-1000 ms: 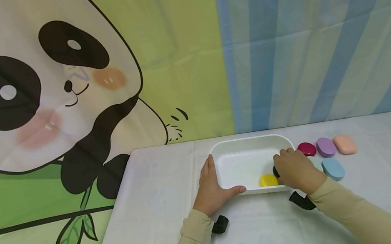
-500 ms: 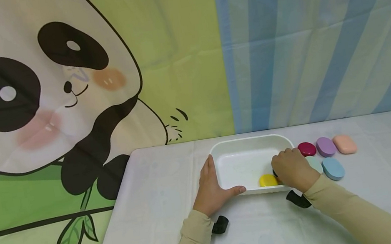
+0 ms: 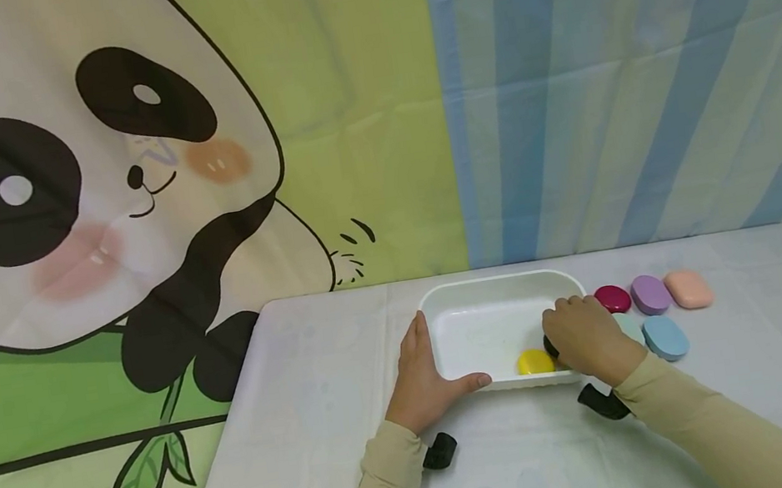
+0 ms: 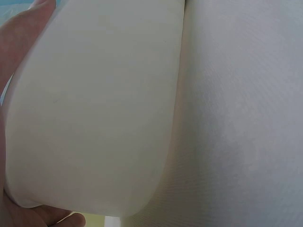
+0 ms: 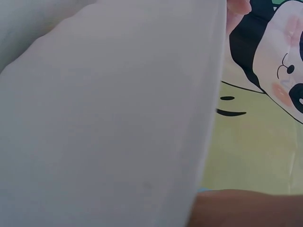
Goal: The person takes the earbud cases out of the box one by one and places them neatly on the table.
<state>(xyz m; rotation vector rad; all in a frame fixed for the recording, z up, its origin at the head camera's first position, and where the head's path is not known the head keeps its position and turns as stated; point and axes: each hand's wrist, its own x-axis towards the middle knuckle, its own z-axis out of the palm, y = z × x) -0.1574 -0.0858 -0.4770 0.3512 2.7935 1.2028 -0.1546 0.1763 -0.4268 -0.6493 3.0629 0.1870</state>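
A white rectangular tray [image 3: 480, 332] stands near the back edge of the table. My left hand [image 3: 423, 383] lies along its left end, fingers straight against the wall and the thumb along the front rim. At the tray's right front corner, my right hand [image 3: 591, 339] reaches over the rim with fingers curled. A dark rounded piece [image 3: 549, 347] shows at its thumb side, gripped and mostly hidden by the hand. Beside it in the tray lies a yellow rounded piece [image 3: 534, 362]. The left wrist view shows the tray's outer wall [image 4: 99, 109] close up.
To the right of the tray lie several soap-like pieces: a dark red one [image 3: 613, 299], a purple one [image 3: 651, 294], a peach one [image 3: 688, 289] and a light blue one [image 3: 666, 338]. The right hand partly covers a mint one [image 3: 629, 326]. A panda-print cloth [image 3: 377, 153] hangs behind.
My right hand has shifted very slightly left within the tray's corner. The left hand, tray and loose pieces stay where they were, apart from a slight drift of the view.
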